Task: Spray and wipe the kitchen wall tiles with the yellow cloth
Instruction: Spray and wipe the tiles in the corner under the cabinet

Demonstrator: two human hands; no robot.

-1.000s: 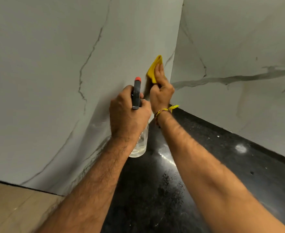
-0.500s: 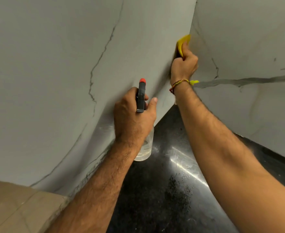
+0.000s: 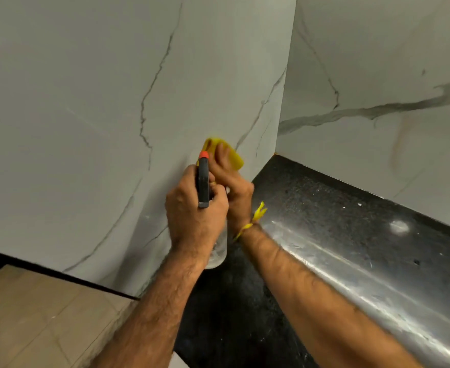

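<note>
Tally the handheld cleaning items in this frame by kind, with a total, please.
Yellow cloth: 1, pressed to the wall tile by the right hand
Spray bottle: 1, in the left hand
Total: 2

A black speckled countertop (image 3: 351, 248) runs along the foot of the walls into the corner, glossy, with a bright streak of reflected light across it and a few pale specks. At lower left lies a beige tiled floor (image 3: 38, 320), bordered by a thin black strip (image 3: 59, 274).
</note>
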